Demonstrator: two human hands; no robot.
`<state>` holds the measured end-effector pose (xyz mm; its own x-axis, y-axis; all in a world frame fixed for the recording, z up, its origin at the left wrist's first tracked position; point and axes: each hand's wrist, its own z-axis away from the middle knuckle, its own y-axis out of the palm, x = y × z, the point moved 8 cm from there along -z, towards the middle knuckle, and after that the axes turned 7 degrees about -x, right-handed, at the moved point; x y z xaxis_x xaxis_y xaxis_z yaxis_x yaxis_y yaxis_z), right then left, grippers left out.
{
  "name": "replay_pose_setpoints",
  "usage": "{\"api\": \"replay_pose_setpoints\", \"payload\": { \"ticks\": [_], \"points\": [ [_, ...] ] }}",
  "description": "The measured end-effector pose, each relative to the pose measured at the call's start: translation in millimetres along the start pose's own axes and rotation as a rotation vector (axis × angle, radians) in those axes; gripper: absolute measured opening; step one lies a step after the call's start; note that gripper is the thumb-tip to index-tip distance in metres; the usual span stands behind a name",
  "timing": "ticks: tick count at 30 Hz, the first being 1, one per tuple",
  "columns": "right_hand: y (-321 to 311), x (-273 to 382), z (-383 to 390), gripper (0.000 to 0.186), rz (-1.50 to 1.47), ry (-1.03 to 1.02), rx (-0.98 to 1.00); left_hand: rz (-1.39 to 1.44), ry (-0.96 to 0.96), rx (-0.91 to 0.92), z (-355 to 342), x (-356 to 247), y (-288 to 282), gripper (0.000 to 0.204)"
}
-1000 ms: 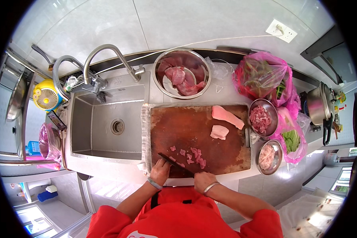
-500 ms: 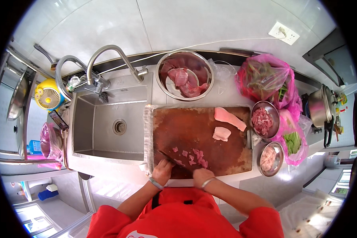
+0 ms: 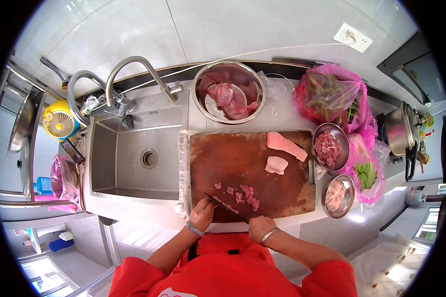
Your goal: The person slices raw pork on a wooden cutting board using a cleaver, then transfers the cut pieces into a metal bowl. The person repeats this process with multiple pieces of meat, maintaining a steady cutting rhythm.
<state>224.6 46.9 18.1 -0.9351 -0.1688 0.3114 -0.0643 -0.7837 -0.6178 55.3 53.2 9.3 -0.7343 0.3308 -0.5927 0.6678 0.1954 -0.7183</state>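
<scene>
My right hand [image 3: 262, 228] is closed round the handle of a kitchen knife [image 3: 240, 214] at the near edge of a brown wooden cutting board [image 3: 223, 158]. Its dark blade slants up and left toward my left hand [image 3: 201, 214]. That hand has its fingers curled down on the board's near left part, hiding whatever is beneath them. A thin strip of raw meat [image 3: 225, 204] lies along the blade. Just beyond are several small cut meat pieces [image 3: 248, 196]. Farther right on the board rest a long pale slab of meat [image 3: 286, 146] and a shorter block [image 3: 276, 165].
A sink [image 3: 134, 171] with a faucet is left of the board. Behind the board stands a steel bowl of meat [image 3: 255, 81]. Bowls of sliced meat [image 3: 327, 147] and pale meat [image 3: 336, 195] line the right side, beside pink bags of greens [image 3: 327, 94] and a pot [image 3: 397, 131].
My right hand has moved slightly right and nearer to me with the knife. My left hand stays at nearly the same place on the board.
</scene>
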Motion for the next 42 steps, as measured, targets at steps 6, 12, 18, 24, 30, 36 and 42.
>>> {"api": "replay_pose_setpoints", "payload": {
  "ticks": [6, 12, 18, 24, 30, 36, 42],
  "points": [
    [1, 13, -12, 0.022, -0.031, -0.010, 0.048, -0.018, 0.003, 0.004, 2, 3, 3, 0.017],
    [-1, 21, -32, 0.021, -0.101, 0.012, -0.021, -0.023, -0.029, 0.057, -1, 3, 1, 0.016],
    [-5, -29, 9, 0.021, -0.024, 0.072, 0.023, -0.008, 0.029, -0.033, -3, 1, -1, 0.014],
    [1, -10, 4, 0.021, -0.050, 0.028, 0.029, -0.002, 0.037, -0.019, -1, 3, 0, 0.016],
    [-2, 15, -18, 0.021, -0.106, 0.029, 0.062, -0.030, 0.011, 0.012, 3, 4, 3, 0.016],
    [13, 2, -25, 0.021, -0.102, 0.052, 0.048, -0.051, 0.017, 0.019, -2, 3, -2, 0.014],
    [4, -25, 9, 0.020, -0.054, 0.048, 0.020, 0.002, 0.048, -0.053, -5, 0, -4, 0.014]
  ]
}}
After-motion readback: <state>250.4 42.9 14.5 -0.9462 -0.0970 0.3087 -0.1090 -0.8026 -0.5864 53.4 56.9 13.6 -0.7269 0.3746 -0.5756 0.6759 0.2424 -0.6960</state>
